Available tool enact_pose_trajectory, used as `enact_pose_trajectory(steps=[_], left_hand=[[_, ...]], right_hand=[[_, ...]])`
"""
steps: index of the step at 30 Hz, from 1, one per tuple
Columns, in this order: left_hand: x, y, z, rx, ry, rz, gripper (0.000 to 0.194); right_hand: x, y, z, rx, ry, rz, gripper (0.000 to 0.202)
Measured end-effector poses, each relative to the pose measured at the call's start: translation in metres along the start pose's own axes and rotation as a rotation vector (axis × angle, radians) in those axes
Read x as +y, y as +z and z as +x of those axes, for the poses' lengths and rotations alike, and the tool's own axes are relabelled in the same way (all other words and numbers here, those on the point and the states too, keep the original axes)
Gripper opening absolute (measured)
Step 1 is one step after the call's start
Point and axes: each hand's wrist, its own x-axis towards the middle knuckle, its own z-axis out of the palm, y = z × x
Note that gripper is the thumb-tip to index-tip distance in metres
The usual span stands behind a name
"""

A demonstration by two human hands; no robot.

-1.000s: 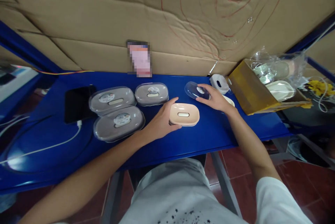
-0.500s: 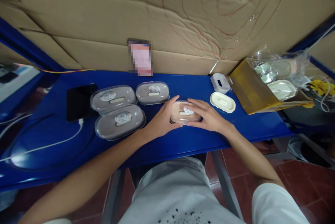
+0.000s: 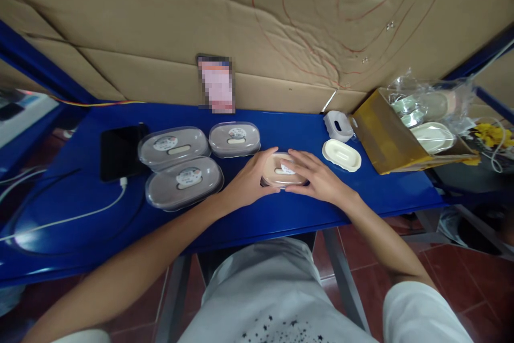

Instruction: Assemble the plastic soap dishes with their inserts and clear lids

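Note:
A small oval food container point(image 3: 277, 165) with a clear lid, a beige inside and a round white sticker is on the blue table in front of me. My left hand point(image 3: 257, 178) grips its left end, thumb and fingers curved round the rim. From the right, my right hand point(image 3: 313, 174) holds the other end, its fingers lying over part of the lid and sticker. Left of my hands sit three closed grey containers with clear lids: a small one point(image 3: 246, 145), a longer one point(image 3: 188, 153) and another long one point(image 3: 201, 185) nearest me.
A cream oval lid point(image 3: 341, 155) and a white slotted piece point(image 3: 338, 124) lie to the right. Beyond them an open cardboard box point(image 3: 377, 139) holds plastic-wrapped items. At left a black tablet point(image 3: 120, 153) has a white cable point(image 3: 108, 206). A blurred phone point(image 3: 217, 86) leans on the cardboard wall.
Both hands keep their hold on the small container, with almost no movement. The whole view has shifted slightly.

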Motion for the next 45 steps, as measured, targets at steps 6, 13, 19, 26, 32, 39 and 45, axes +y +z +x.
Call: enact_pose_trajectory(steps=[6,13,19,26,32,39,45], left_hand=[[-0.006,0.0,0.001,-0.01,0.035,-0.014,0.101],[-0.004,0.0,0.0,-0.009,0.052,-0.017,0.094],[-0.002,-0.002,0.001,-0.021,0.056,-0.017,0.092],[-0.003,-0.002,0.0,-0.028,0.051,0.004,0.093],[0.007,0.004,-0.004,0.055,0.013,0.166,0.087],[0.018,0.002,-0.005,0.095,0.051,0.257,0.073],[0.017,0.003,-0.004,0.059,0.051,0.301,0.068]], right_hand=[[0.001,0.0,0.002,-0.01,-0.004,0.0,0.07],[0.001,0.013,-0.003,-0.005,-0.016,0.006,0.076],[0.002,0.014,-0.006,-0.023,-0.013,0.04,0.08],[0.003,0.015,-0.006,-0.022,-0.001,0.087,0.078],[0.033,0.005,0.005,-0.029,0.074,0.057,0.076],[0.078,-0.009,0.048,-0.038,0.132,-0.059,0.068],[0.075,-0.034,0.008,0.138,0.276,-0.123,0.067]])
